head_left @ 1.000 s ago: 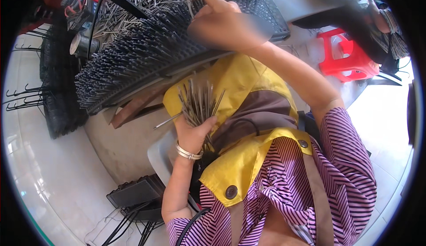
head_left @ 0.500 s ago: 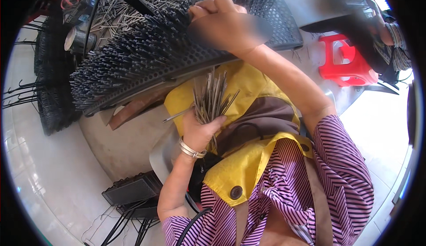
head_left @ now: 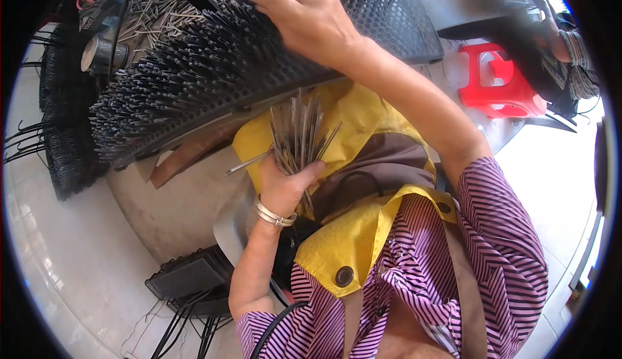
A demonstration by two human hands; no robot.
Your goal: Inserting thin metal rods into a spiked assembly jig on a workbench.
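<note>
My left hand (head_left: 285,187) is closed round a bundle of thin grey metal rods (head_left: 297,126), which fan out upward over my yellow and brown apron (head_left: 363,113). One rod sticks out sideways past the fingers. Across the far side of a black perforated board (head_left: 408,32) reaches my right hand (head_left: 311,22), its fingers bent and drawn together. Whatever lies between those fingertips is too hidden to make out. Dark thin rods (head_left: 188,67) stand densely in the board's holes left of that hand; bare holes show to its right.
Behind the board lies a heap of loose metal rods (head_left: 162,9). A metal can (head_left: 97,53) stands at the board's far left. A red plastic stool (head_left: 499,84) is at the right, near another person's arm (head_left: 560,45). Black racks (head_left: 191,278) with long wires stand lower left.
My right hand has moved slightly left and down over the standing rods, its fingers drawing closer together. My left hand keeps the bundle, shifted slightly left in the picture.
</note>
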